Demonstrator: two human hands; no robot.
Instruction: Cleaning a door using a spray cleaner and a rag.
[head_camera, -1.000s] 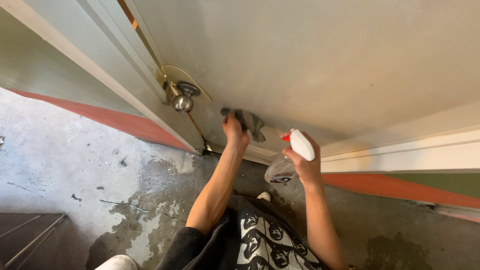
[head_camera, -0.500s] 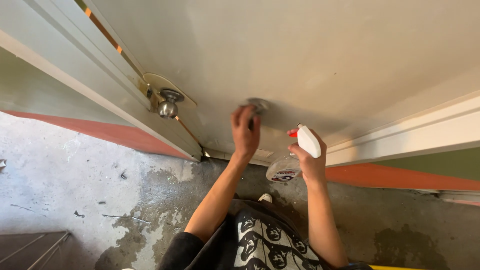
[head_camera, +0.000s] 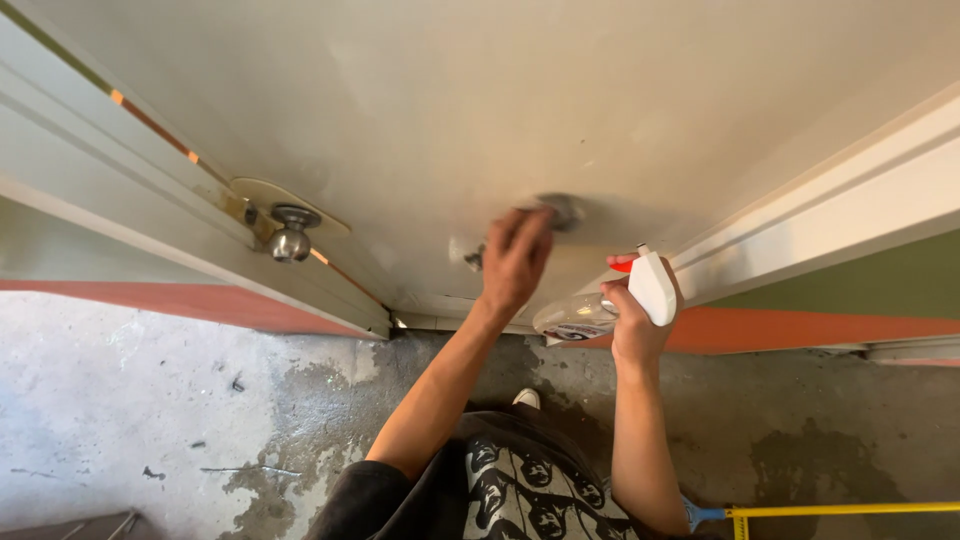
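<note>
I'm at the entrance of a house or flat: right under my fingers stands a cream door (head_camera: 620, 100) with a round metal knob (head_camera: 290, 240) off to their left. Below them lies a stained concrete floor (head_camera: 150, 400), and painted trim (head_camera: 850, 200) runs to their right.

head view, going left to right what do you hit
door knob → left hand pressing a grey cloth on the door → right hand with a spray bottle → yellow broom handle
</note>
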